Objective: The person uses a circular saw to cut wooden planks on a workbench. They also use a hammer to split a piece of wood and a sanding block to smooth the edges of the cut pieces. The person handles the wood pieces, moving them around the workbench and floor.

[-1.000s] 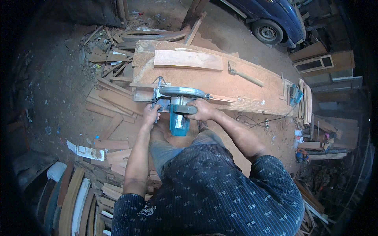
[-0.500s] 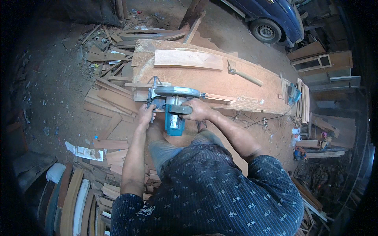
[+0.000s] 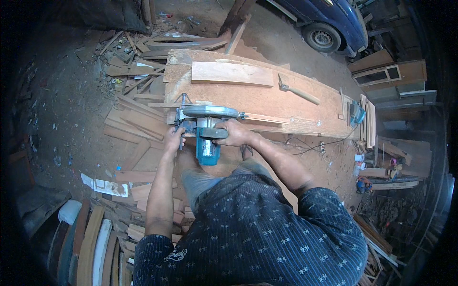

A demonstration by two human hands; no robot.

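Note:
A teal and grey circular saw (image 3: 210, 112) lies across the near left edge of a low wooden workbench (image 3: 305, 107). My right hand (image 3: 233, 133) is closed around its dark rear handle. At the front of the saw, my left hand (image 3: 173, 139) grips the metal base plate's near side. Under the saw runs a narrow strip of wood (image 3: 156, 105), its left end jutting past the bench. To the saw's right, thin cut lengths of wood (image 3: 267, 117) lie along the bench. The round guard hides the blade and the point where it meets the wood.
On the bench rest a pale board (image 3: 232, 74), a wooden-handled tool with a flat metal head (image 3: 300, 90) and a teal power tool (image 3: 356, 113). A cord (image 3: 305, 151) loops over the ground. Wood offcuts (image 3: 136, 125) lie at left; a blue car (image 3: 334, 24) stands beyond.
The saw and both my hands have shifted slightly left along the bench. My grip on it is the same.

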